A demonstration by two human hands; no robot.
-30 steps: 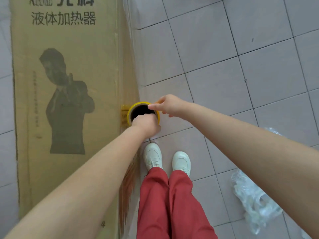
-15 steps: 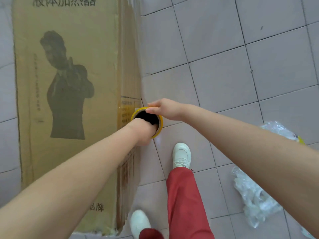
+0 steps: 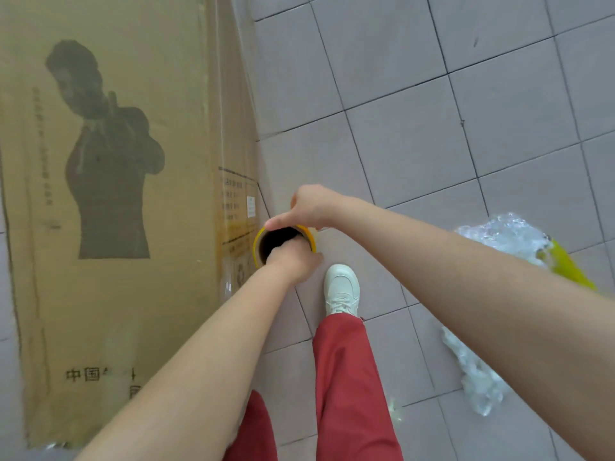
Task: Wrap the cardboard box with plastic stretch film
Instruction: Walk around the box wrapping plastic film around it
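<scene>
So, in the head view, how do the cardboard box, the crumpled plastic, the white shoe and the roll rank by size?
1. cardboard box
2. crumpled plastic
3. white shoe and roll: about alike, and the roll is partly hidden, so I won't rank them.

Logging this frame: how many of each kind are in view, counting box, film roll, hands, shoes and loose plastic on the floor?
Cardboard box: 1
Stretch film roll: 1
Hands: 2, left hand and right hand, both gripping the roll
White shoe: 1
Crumpled plastic heap: 1, partly behind the right arm
Total: 6
</scene>
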